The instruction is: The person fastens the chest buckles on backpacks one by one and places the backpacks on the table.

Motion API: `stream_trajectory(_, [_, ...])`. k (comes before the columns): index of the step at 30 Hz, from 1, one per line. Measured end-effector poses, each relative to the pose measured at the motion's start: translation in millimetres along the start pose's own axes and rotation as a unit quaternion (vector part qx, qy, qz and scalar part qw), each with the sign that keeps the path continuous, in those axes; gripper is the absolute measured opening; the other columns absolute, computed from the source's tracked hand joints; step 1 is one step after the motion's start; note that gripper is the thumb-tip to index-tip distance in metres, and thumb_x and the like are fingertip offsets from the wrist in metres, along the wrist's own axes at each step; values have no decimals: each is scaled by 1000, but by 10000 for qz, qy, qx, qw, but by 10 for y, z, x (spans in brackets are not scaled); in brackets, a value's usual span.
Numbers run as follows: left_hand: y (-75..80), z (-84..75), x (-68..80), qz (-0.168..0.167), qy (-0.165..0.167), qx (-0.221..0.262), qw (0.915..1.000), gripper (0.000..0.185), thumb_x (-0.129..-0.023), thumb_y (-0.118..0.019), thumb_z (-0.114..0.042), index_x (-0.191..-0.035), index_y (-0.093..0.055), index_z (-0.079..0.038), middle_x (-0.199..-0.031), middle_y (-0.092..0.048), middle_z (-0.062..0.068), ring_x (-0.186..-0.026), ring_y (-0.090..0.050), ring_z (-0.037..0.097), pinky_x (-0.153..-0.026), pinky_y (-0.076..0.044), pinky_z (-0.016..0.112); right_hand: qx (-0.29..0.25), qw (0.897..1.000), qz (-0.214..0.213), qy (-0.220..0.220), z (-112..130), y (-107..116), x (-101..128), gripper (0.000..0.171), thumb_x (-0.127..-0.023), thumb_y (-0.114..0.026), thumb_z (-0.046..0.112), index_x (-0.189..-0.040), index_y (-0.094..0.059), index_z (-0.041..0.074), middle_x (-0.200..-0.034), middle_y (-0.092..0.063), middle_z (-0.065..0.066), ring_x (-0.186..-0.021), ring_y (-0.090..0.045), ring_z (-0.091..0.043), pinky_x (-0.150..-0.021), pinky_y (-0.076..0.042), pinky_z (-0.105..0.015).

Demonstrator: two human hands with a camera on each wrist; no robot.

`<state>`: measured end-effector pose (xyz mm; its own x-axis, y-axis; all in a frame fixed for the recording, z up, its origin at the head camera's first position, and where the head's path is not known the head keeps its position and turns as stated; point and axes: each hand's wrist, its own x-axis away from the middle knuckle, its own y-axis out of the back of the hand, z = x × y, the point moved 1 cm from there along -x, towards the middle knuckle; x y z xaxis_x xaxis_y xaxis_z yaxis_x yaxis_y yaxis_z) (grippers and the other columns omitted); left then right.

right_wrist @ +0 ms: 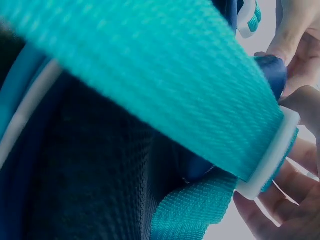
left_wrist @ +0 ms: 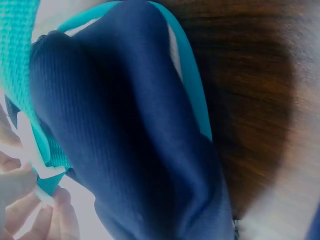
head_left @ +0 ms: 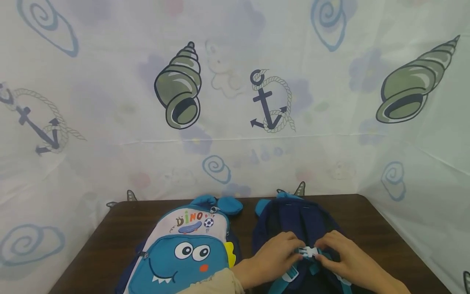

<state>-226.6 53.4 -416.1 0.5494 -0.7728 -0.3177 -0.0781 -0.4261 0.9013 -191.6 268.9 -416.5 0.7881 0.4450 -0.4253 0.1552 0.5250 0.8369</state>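
A navy backpack (head_left: 286, 216) lies on the table at right with its back and shoulder straps toward me. Over its middle, my left hand (head_left: 271, 257) and right hand (head_left: 349, 257) face each other, thumbs and fingertips pinching the two sides of a white plastic buckle (head_left: 309, 252). The buckle's ends sit close together between the fingertips. In the left wrist view a teal strap (left_wrist: 17, 55) and a white slider (left_wrist: 37, 150) hang near my left fingers (left_wrist: 42, 215). The right wrist view shows a teal strap (right_wrist: 150, 75) with another white slider (right_wrist: 267, 157) near my right fingers.
Left of it, a dinosaur backpack (head_left: 191, 255) with a blue front pocket shows its face, partly behind my left sleeve (head_left: 216, 282). Both stand on a dark brown wooden table (head_left: 95, 253). A white cloth (head_left: 235, 163) printed with shells and anchors hangs behind.
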Motion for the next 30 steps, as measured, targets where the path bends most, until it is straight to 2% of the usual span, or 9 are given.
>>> stream_trajectory(7, [-76,-61,-58,66,-30,102,9999,28,-89,-53,-29,-114,-59,-20,-100,-56,-11,-83,-49,-6,-68,-38,4,-107,9997,226,-32,-2,18,51,15,-85,-60,30,-100,-58,31,-95,-50,20,-83,-49,2,-66,-47,-19])
stream_trajectory(12, [-133,-62,-51,19,-78,255,9996,31,-88,-54,-31,-116,-57,-19,-100,-59,-13,-82,-51,-8,-66,-38,2,-237,9987,249,388,-31,-45,84,19,-85,-60,23,-103,-59,25,-97,-50,17,-84,-48,2,-65,-46,-18])
stream_trajectory(15, [-85,-24,-73,-222,-232,107,9994,32,-86,-57,-29,-116,-57,-17,-101,-61,-10,-84,-54,-6,-68,-39,2,-198,9980,193,574,-49,-49,21,21,-85,-61,21,-106,-59,23,-98,-50,16,-82,-46,4,-64,-46,-16])
stream_trajectory(18, [-65,-14,-39,-355,-375,-44,9987,34,-86,-57,-29,-117,-56,-16,-104,-60,-9,-88,-55,-4,-71,-40,2,-160,9983,177,537,-12,-56,4,23,-85,-61,21,-108,-60,23,-99,-50,17,-83,-44,5,-64,-45,-16])
stream_trajectory(21, [-77,-32,-42,-319,-574,-97,9978,35,-88,-55,-29,-120,-54,-16,-107,-59,-7,-92,-55,-2,-74,-39,2,-106,9982,208,558,16,-23,15,26,-84,-61,18,-109,-59,23,-98,-50,17,-84,-44,5,-65,-44,-15])
stream_trajectory(25, [-78,-40,-78,-373,-846,-170,9956,36,-88,-55,-28,-121,-52,-14,-109,-59,-5,-93,-56,0,-76,-39,2,172,9965,51,818,24,19,-7,32,-80,-66,12,-110,-59,21,-99,-51,15,-85,-45,2,-66,-43,-12])
stream_trajectory(30, [-96,-57,-64,-341,-923,-106,9951,39,-88,-55,-27,-125,-48,-15,-117,-56,-5,-99,-55,0,-80,-39,3,267,9927,-34,1178,44,9,-1,36,-76,-69,6,-109,-60,17,-98,-51,13,-85,-44,2,-66,-40,-8])
